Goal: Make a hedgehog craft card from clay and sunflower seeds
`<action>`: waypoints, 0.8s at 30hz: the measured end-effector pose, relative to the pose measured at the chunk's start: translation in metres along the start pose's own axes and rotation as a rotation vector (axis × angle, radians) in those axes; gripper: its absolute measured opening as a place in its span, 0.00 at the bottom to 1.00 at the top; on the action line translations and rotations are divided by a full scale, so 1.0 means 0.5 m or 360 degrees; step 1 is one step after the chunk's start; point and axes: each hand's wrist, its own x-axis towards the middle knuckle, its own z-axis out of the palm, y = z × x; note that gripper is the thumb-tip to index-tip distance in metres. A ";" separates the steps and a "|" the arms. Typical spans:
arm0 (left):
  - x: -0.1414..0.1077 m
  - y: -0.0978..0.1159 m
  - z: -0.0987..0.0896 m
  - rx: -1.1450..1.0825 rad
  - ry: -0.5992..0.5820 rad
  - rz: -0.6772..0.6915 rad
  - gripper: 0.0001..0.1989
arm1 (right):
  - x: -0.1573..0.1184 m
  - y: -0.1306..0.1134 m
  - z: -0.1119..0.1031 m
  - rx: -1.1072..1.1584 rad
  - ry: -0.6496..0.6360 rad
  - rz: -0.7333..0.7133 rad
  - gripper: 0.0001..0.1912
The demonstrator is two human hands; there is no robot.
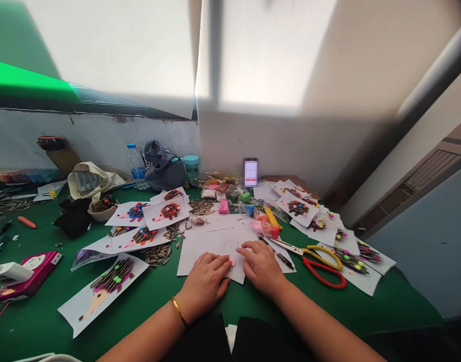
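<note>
Left hand (208, 276) palm down, fingers extended, bottom centre of frame, on the white paper sheet with a pencil-like outline (200, 246). Fingertips at the small flat pink clay piece (233, 262); they partly cover it, so full shape unclear. Right hand (261, 264) just right of it, fingers bent, index by the outline; can't tell if it pinches anything, underside hidden. Outline faint, lower part hard to read.

Black pen (285, 261) and scissors with red and yellow handles (323, 261) right of the right hand. Clear bags of coloured clay (266, 226) overlap behind the sheet, contents partly unreadable. Striped sunflower seeds (157, 255) left, partly under white hedgehog cards (134, 240). Phone screen (250, 173) upper centre pixelated. White plug (9, 273) cut off by left edge.
</note>
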 end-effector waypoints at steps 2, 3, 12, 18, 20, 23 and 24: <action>0.000 0.000 0.000 0.0010 -0.0013 0.0003 0.23 | 0.008 0.015 -0.002 -0.0097 0.0030 0.0139 0.14; 0.000 0.000 0.000 0.0013 -0.0018 0.0003 0.23 | 0.013 0.023 -0.003 -0.0146 0.0004 0.0184 0.12; 0.000 0.001 -0.003 0.0038 -0.0039 -0.0035 0.22 | 0.029 0.031 -0.013 -0.0480 -0.0279 0.0117 0.11; 0.000 0.002 -0.002 0.0016 -0.0075 -0.0058 0.23 | 0.025 0.033 -0.027 -0.0592 -0.0370 0.0098 0.06; -0.001 0.003 -0.002 0.0014 -0.0073 -0.0070 0.24 | 0.028 0.032 -0.029 -0.0542 -0.0349 0.0095 0.07; -0.002 0.005 -0.002 0.0051 -0.0084 -0.0064 0.23 | 0.030 0.021 -0.027 -0.0381 -0.0330 0.0112 0.09; -0.001 0.005 -0.003 0.0072 -0.0090 -0.0056 0.22 | 0.031 0.016 -0.025 -0.0313 -0.0344 0.0118 0.10</action>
